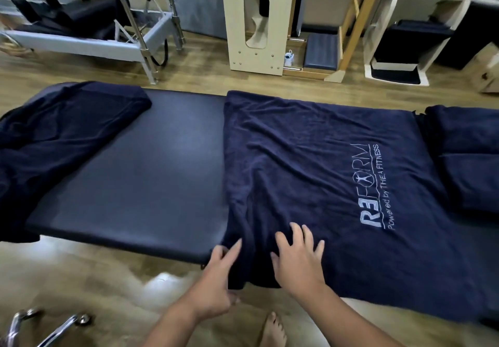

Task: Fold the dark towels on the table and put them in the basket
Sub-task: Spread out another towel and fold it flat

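One padded table (pixel 135 184) carries two dark towels: a logo towel (pixel 324 171) spread over its right half and a rumpled towel (pixel 67 136) at left. At the logo towel's near edge, the right hand (pixel 297 263) lies flat with fingers splayed; the left hand (pixel 218 279), straight-fingered, touches its corner.

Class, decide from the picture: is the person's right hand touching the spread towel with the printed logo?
Touching. The head view shows the right hand lying on the logo towel, fingers spread, no gap visible.

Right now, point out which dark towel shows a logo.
The flat, spread towel; its white logo faces up. The crumpled towel at left and folded towels far right show none.
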Tool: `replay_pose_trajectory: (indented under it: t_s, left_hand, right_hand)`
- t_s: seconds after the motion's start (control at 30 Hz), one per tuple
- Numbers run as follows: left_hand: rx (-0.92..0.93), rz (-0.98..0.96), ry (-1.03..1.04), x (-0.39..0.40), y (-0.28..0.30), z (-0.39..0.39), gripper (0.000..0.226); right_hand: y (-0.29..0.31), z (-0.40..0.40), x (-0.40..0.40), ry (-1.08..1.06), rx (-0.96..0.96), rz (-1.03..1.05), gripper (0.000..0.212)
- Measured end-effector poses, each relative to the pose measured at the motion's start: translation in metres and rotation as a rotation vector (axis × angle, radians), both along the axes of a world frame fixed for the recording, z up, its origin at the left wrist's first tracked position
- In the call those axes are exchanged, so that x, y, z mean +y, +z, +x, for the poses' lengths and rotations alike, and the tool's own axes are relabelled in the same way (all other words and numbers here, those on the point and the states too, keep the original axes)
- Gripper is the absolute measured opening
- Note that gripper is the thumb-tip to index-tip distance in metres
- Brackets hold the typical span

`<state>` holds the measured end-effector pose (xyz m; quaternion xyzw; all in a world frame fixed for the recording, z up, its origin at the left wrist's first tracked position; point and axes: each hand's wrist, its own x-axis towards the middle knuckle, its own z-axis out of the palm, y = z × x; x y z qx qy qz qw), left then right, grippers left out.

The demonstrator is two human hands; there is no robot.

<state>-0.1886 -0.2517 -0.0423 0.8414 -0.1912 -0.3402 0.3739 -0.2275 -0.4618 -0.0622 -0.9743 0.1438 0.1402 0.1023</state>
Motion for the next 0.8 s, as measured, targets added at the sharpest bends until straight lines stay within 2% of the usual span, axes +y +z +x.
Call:
replay_pose_trajectory:
  t_s: [0.07, 0.17, 0.23, 0.3, 0.37, 0.43, 0.53, 0.6, 0.67, 0.7, 0.8]
  left_hand:
    - [-0.126, 0.120, -0.120, -0.007, 0.000, -0.003, 0.115]
    - [-0.347, 0.264, -0.041, -0.014, -0.009, -0.001, 0.103]
    - [-0.523, 0.346, -0.075, -0.015, -0.016, 0.000, 0.096]
    - [-0.704, 0.387, -0.132, -0.011, -0.017, 0.000, 0.079]
    - [-0.797, 0.370, -0.067, -0.007, -0.014, 0.002, 0.055]
    - [-0.750, 0.409, 0.043, -0.003, -0.004, 0.006, 0.044]
    - [-0.495, 0.524, 0.361, 0.020, 0.019, 0.013, 0.025]
    - [-0.410, 0.512, 0.599, 0.054, 0.020, 0.014, 0.024]
    - [-0.403, 0.436, 0.707, 0.085, 0.018, 0.006, 0.029]
    - [-0.457, 0.427, 0.656, 0.092, 0.016, -0.002, 0.034]
    - [-0.650, 0.408, 0.222, 0.103, 0.002, -0.025, 0.048]
  right_hand:
    - [0.002, -0.006, 0.003, 0.026, 0.039, 0.023, 0.061]
    - [0.008, -0.008, -0.002, 0.052, 0.130, 0.075, 0.075]
    - [0.015, -0.007, -0.003, 0.037, 0.177, 0.099, 0.079]
    - [0.018, -0.007, -0.002, 0.027, 0.209, 0.116, 0.081]
    - [0.017, -0.006, -0.001, 0.023, 0.218, 0.124, 0.082]
    - [0.017, -0.005, -0.002, 0.008, 0.219, 0.139, 0.086]
    - [0.018, -0.006, -0.006, 0.012, 0.249, 0.141, 0.096]
    - [0.019, -0.008, -0.008, 0.021, 0.260, 0.121, 0.102]
    - [0.020, -0.011, -0.007, 0.038, 0.272, 0.094, 0.109]
    - [0.020, -0.012, -0.005, 0.044, 0.284, 0.078, 0.113]
    - [0.020, -0.022, 0.008, 0.065, 0.276, 0.017, 0.121]
